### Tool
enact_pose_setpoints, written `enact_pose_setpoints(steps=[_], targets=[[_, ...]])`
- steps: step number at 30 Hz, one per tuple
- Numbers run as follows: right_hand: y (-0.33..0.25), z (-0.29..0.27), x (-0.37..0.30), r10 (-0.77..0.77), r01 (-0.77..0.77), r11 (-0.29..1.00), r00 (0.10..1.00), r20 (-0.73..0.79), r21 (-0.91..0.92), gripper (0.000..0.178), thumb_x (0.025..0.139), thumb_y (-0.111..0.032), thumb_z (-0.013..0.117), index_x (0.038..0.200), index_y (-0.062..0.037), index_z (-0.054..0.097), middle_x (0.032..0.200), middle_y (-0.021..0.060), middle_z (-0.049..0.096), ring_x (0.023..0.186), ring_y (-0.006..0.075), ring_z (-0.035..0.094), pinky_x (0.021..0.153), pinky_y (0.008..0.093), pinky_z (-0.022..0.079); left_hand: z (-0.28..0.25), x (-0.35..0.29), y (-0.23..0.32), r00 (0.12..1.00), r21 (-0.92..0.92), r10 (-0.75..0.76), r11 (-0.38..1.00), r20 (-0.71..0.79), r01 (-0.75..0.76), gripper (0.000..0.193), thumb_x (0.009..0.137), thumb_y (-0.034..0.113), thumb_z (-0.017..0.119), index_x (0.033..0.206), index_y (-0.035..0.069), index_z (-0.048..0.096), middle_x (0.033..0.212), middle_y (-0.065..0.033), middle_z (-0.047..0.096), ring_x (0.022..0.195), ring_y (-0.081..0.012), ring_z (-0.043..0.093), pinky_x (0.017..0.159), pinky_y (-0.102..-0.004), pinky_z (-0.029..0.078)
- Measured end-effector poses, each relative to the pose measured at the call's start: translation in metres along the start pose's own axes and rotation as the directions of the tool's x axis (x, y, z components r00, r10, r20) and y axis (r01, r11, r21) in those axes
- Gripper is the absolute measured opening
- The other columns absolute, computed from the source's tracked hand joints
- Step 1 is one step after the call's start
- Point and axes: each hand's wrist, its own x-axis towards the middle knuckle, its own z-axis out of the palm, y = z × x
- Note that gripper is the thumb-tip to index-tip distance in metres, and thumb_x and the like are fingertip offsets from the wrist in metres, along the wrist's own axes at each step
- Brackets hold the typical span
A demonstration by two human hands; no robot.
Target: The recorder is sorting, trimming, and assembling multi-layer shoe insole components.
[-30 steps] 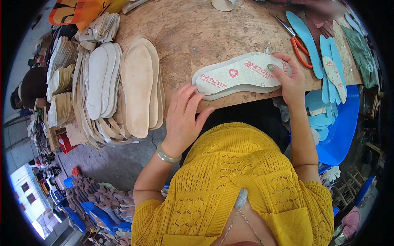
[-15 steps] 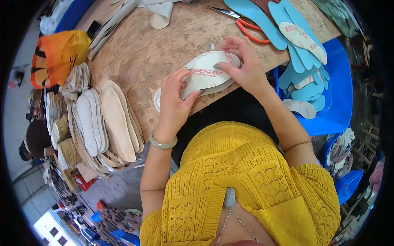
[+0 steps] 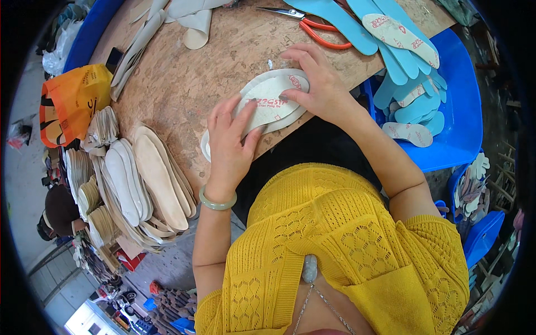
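Note:
A white insole (image 3: 267,106) with red print lies over a larger pale insole (image 3: 290,120) near the table's front edge. My left hand (image 3: 230,131) rests on the left part of the pair, fingers apart and tips pressing the upper piece; it hides much of the heel end. With its thumb on the right end of the printed insole, my right hand (image 3: 318,84) keeps its other fingers spread and raised off the far edge. Neither hand is closed around the pieces.
Red-handled scissors (image 3: 312,28) lie at the back beside blue insoles (image 3: 385,39), some overhanging a blue bin (image 3: 460,111) on the right. Stacks of beige insoles (image 3: 162,178) line the left edge, near an orange bag (image 3: 75,103). Grey fabric strips (image 3: 139,50) lie at the back left.
The printed insole now sits flatter and more squarely over the larger one. My left fingers have spread out on it. The whole view has shifted slightly.

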Motion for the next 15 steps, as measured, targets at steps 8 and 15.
enact_pose_setpoints(steps=[8,15], targets=[[0.001,0.0,0.0,-0.115,0.115,0.985,0.993,0.007,-0.126,0.057,0.069,-0.012,0.078,0.12,-0.0105,0.054,0.129,0.0148,0.048,0.121,0.0358,0.046,0.103,0.0455,0.038,0.001,-0.001,0.014,0.989,0.28,0.137,0.949,0.051,-0.146,0.05,0.08,0.032,0.07,0.12,0.003,0.061,0.135,-0.0135,0.049,0.127,-0.0325,0.042,0.106,-0.0516,0.029],[0.004,-0.032,-0.01,-0.026,0.053,0.992,0.972,-0.234,0.111,0.03,0.079,-0.009,0.071,0.107,-0.005,0.062,0.122,0.0086,0.057,0.116,0.022,0.053,0.099,0.0339,0.041,0.004,0.022,0.03,0.935,0.154,0.354,0.924,0.005,-0.351,0.031,0.077,0.018,0.073,0.103,0.006,0.063,0.106,-0.0079,0.06,0.095,-0.0268,0.059,0.082,-0.0379,0.047]])
